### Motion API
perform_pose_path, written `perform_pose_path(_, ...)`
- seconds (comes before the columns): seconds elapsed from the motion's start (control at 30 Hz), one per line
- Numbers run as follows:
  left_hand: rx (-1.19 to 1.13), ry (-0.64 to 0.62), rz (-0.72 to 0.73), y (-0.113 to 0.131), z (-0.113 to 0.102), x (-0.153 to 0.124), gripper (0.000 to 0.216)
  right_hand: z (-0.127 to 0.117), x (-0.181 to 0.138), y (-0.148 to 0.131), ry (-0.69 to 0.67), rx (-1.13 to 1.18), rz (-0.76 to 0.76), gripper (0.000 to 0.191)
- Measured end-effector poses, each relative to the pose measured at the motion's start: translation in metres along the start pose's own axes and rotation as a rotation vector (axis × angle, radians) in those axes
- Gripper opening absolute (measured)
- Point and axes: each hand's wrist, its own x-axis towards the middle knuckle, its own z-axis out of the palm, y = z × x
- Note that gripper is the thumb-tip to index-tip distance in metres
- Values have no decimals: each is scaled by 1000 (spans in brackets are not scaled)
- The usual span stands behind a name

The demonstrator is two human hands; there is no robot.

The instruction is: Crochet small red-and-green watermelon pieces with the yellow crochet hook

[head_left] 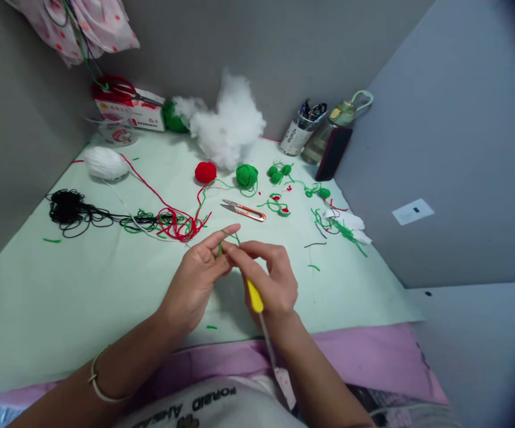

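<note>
My left hand (pixel 195 273) is closed on a strand of green yarn (pixel 220 249), which loops over its raised index finger. In my right hand (pixel 274 282) is a crochet hook with a yellow handle (pixel 254 296); its tip is hidden among the fingertips, which meet those of my left hand. Orange-handled thread snips (pixel 245 211) lie just beyond the hands. Farther back sit a red yarn ball (pixel 206 172) and a green yarn ball (pixel 247 176). Small green crocheted pieces (pixel 279 172) lie to the right.
Tangled red yarn (pixel 179 224), black yarn (pixel 66 208) and a white yarn ball (pixel 106 163) lie on the left. White stuffing (pixel 228 122) is piled at the back. A pen cup (pixel 297 135), a bottle (pixel 317 142) and a phone (pixel 334 154) stand by the right partition.
</note>
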Motion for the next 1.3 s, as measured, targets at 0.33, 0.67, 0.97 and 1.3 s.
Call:
perform_pose_path(0.33,150,22,68,9,-4,-1,45,-9,10,5,194,778,609,13)
perform_pose_path(0.67,76,-39,-78,15,-11,-1,44,-10,8,4,183,810,667,12)
perform_pose_path(0.97,214,31,90,14,-3,-5,46,-8,7,4,126,720,496,12)
perform_pose_path(1.3,113,-40,1,11,2,-5,50,-6,7,-2,119,523,388,15)
